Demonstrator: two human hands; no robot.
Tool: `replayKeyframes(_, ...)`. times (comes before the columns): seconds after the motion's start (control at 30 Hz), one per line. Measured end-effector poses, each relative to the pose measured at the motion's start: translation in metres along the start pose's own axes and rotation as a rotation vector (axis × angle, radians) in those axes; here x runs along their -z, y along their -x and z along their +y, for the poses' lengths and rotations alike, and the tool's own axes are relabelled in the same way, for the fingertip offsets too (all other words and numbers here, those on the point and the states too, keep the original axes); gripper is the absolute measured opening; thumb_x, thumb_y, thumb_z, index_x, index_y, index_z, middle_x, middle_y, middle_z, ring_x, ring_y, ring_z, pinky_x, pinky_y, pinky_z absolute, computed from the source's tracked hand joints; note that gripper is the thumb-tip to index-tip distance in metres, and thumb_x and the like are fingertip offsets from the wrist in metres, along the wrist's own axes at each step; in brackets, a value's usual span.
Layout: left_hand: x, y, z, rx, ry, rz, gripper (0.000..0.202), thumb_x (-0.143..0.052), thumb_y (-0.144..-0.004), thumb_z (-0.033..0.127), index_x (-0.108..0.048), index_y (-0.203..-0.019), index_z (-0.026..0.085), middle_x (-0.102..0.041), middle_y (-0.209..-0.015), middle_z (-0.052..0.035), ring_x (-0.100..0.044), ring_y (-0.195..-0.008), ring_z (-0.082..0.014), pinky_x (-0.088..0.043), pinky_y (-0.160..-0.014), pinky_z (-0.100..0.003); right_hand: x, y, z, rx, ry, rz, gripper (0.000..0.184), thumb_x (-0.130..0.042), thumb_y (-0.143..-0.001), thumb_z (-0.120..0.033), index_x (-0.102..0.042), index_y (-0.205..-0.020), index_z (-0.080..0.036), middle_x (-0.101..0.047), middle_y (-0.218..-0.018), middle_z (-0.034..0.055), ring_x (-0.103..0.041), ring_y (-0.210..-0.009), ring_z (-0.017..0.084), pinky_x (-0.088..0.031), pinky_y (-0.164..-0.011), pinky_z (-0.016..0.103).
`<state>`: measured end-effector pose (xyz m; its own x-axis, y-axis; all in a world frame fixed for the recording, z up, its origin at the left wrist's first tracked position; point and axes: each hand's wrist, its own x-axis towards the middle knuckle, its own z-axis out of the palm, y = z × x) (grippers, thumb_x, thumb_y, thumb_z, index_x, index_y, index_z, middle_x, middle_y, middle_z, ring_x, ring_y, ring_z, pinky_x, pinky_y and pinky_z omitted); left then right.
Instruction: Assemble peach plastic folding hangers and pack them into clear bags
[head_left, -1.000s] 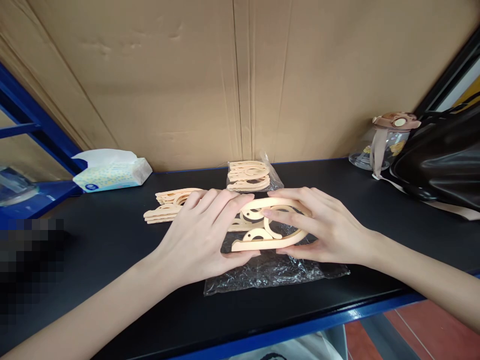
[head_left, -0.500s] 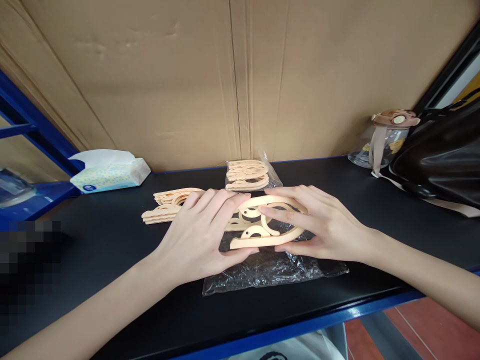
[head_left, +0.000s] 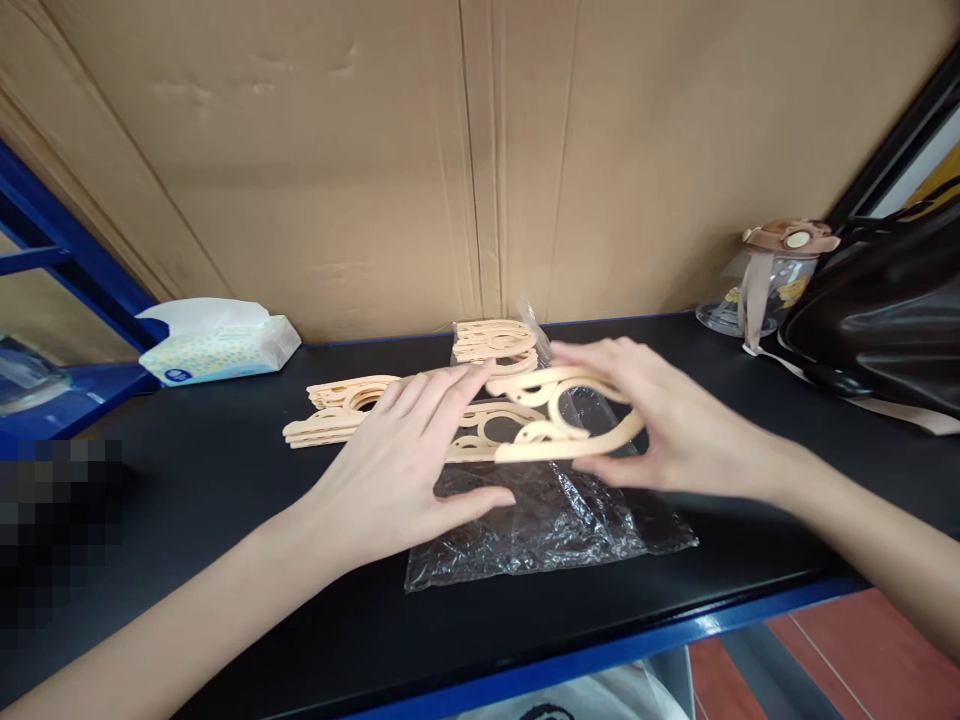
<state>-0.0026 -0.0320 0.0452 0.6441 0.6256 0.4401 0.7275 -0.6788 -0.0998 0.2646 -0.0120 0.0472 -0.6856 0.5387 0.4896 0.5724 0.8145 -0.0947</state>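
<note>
My right hand [head_left: 671, 430] grips a cream folding hanger [head_left: 555, 450] by its rounded end, thumb below and fingers above, holding it over a clear plastic bag [head_left: 525, 540]. My left hand [head_left: 405, 450] is open, fingers stretched out and thumb apart. Its index fingertip is close to the hanger's upper left end; whether they touch I cannot tell. Beneath the held piece, another folded hanger [head_left: 466, 453] lies on the bag, partly hidden. A stack of folded hangers [head_left: 322, 434] sits left of my left hand, which partly covers it.
More folded hangers [head_left: 480, 352] lie at the back on plastic wrap, near the cardboard wall [head_left: 360, 180]. A tissue pack [head_left: 225, 350] stands at the back left. On the right are a clear bottle [head_left: 784, 275] and a black bag [head_left: 885, 310]. The black table [head_left: 315, 640] has a blue front edge.
My right hand has moved a little right and away from me with the hanger. The hanger has drawn away from my left thumb; my left hand has barely moved.
</note>
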Motion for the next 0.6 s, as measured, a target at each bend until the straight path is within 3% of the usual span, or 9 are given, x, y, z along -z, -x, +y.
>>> replayKeyframes(0.07, 0.003, 0.000, -0.007, 0.027, 0.085, -0.046, 0.064, -0.052, -0.090, 0.045, -0.029, -0.143, 0.016, -0.046, -0.138, -0.0135, -0.045, -0.124, -0.0273, -0.039, -0.101, -0.042, 0.017, 0.003, 0.018, -0.087, -0.016, -0.020, 0.081, -0.068, -0.076, -0.040, -0.028, -0.145, -0.025, -0.051, -0.134, 0.0093, -0.053, -0.115, 0.029, -0.045, -0.096, 0.049)
replayKeyframes(0.17, 0.009, 0.000, -0.017, 0.029, 0.231, -0.180, 0.038, -0.045, -0.095, 0.032, -0.045, -0.132, 0.026, -0.055, -0.129, -0.0051, -0.052, -0.117, -0.0206, -0.043, -0.098, -0.036, 0.041, 0.015, 0.050, -0.162, -0.031, -0.140, 0.084, -0.067, -0.075, -0.044, -0.027, -0.146, -0.029, -0.054, -0.130, 0.0074, -0.054, -0.115, 0.031, -0.047, -0.095, 0.051)
replayKeyframes(0.3, 0.013, 0.001, -0.024, 0.026, 0.317, -0.356, 0.036, -0.050, -0.091, 0.027, -0.052, -0.127, 0.029, -0.060, -0.125, -0.0018, -0.057, -0.112, -0.0193, -0.048, -0.093, -0.034, 0.056, 0.032, 0.074, -0.258, 0.007, -0.321, 0.079, -0.068, -0.074, -0.041, -0.035, -0.145, -0.029, -0.055, -0.134, 0.0089, -0.059, -0.111, 0.033, -0.054, -0.085, 0.044)
replayKeyframes(0.43, 0.011, 0.000, -0.026, -0.015, 0.372, -0.445, 0.030, -0.050, -0.089, 0.019, -0.063, -0.113, 0.032, -0.060, -0.127, 0.0026, -0.058, -0.115, -0.0165, -0.047, -0.096, -0.031, 0.052, 0.033, 0.064, -0.267, 0.015, -0.393, 0.077, -0.069, -0.070, -0.032, -0.041, -0.142, -0.029, -0.059, -0.129, 0.0075, -0.061, -0.108, 0.029, -0.055, -0.081, 0.037)
replayKeyframes(0.53, 0.009, -0.001, -0.027, -0.006, 0.385, -0.423, 0.025, -0.052, -0.088, 0.020, -0.069, -0.102, 0.031, -0.065, -0.120, 0.0028, -0.063, -0.107, -0.0163, -0.051, -0.091, -0.030, 0.042, 0.028, 0.049, -0.176, -0.030, -0.462, 0.088, -0.076, -0.061, -0.031, -0.041, -0.142, -0.032, -0.059, -0.129, 0.0059, -0.061, -0.110, 0.031, -0.056, -0.083, 0.039)
replayKeyframes(0.6, 0.009, -0.001, -0.026, -0.006, 0.383, -0.411, 0.025, -0.053, -0.087, 0.021, -0.070, -0.103, 0.030, -0.067, -0.118, 0.0021, -0.064, -0.105, -0.0168, -0.052, -0.090, -0.030, 0.035, 0.026, 0.041, -0.130, -0.020, -0.490, 0.090, -0.076, -0.063, -0.033, -0.037, -0.144, -0.032, -0.058, -0.132, 0.0058, -0.058, -0.115, 0.033, -0.055, -0.086, 0.042)
